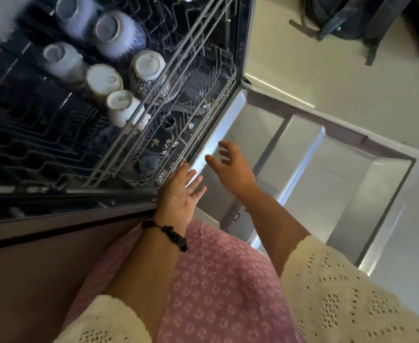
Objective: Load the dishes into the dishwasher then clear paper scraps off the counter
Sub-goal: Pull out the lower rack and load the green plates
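Here I look straight down through the head camera at the open dishwasher [238, 33], its door [314, 174] folded flat over the pale floor [352, 78]. My left hand [182, 194] is palm up, fingers spread and relaxed, holding nothing; its fingertips [186, 167] sit at the front edge of the lower rack [198, 134], though I cannot tell for sure whether they touch the wire. My right hand [233, 167] hovers just beside it above the inner face of the door, fingers apart and loosely bent, also holding nothing. The upper rack [154, 95] is drawn out and carries the dishes upside down: two white cups [121, 107] near its front rail, a patterned cup [146, 70] next to them, a blue-and-white bowl [119, 33] further back, and two pale blurred cups [62, 59] to the left. Something sits in the lower rack, too blurred for me to name. A dark beaded bracelet [171, 235] circles my left wrist, cream lace sleeves [339, 298] cover both forearms, and a pink printed garment [215, 280] fills the bottom of the view. A dark backpack [352, 16] lies on the floor at the top right.
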